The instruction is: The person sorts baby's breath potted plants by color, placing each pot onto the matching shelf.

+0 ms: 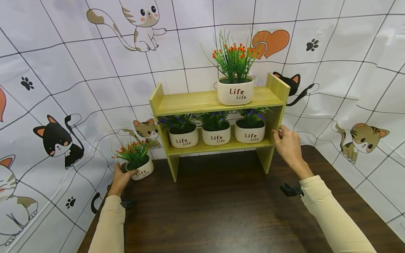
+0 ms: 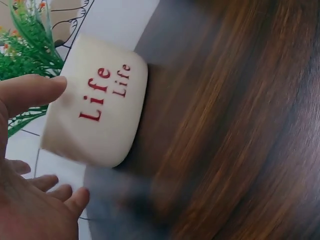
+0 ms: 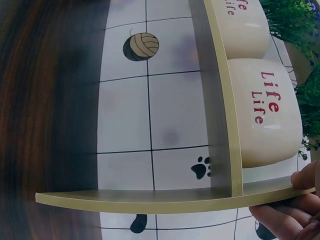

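A small wooden shelf point(image 1: 218, 150) stands on the dark table. My right hand point(image 1: 288, 146) grips the edge of its right side panel. In the right wrist view the thumb point(image 3: 305, 176) lies on the panel's inner side and the fingers point(image 3: 282, 220) on its outer side. At the shelf's left, a white pot with orange flowers point(image 1: 143, 170) sits on the table. My left hand point(image 1: 121, 179) is beside this pot. In the left wrist view its thumb point(image 2: 37, 92) overlaps the pot's upper front, with the other fingers loosely spread; contact is unclear.
Another white pot with orange flowers point(image 1: 235, 92) stands on the shelf's top board. Three white pots with purple flowers, the middle one point(image 1: 216, 135) among them, line the lower board. A wall sheet with cartoon cats point(image 1: 190, 45) rises behind the brown table point(image 1: 221, 211).
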Tool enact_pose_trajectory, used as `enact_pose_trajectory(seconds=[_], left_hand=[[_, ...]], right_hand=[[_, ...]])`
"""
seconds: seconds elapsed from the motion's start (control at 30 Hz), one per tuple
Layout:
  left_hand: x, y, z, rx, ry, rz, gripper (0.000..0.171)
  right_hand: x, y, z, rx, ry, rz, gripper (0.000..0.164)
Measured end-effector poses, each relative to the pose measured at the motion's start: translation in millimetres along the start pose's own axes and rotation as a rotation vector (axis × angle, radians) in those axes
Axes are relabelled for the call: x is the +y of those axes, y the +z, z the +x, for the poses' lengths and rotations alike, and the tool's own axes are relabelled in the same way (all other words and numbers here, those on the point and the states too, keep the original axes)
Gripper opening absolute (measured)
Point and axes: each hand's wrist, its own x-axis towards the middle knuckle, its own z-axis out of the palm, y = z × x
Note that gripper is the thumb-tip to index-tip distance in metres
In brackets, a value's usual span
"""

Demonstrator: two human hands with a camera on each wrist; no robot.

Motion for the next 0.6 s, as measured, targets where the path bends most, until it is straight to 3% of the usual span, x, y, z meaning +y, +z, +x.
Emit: enact_pose_trajectory(seconds=[0.2, 0.43, 0.6], left_hand=[[-7.1, 11.7, -1.2, -0.042, 0.009, -0.058, 0.129], [-15.8, 24.1, -2.0, 0.072, 0.039, 0.045, 0.115], [-19.1, 29.9, -0.4, 0.089, 0.003, 0.063, 0.115]], right_hand=[[0, 0, -1, -0.005, 0.012, -0.013, 0.02], [-2, 0, -3, -0.003, 0.029, -0.016, 0.019], [0, 0, -1, -0.004, 0.023, -0.014, 0.019]])
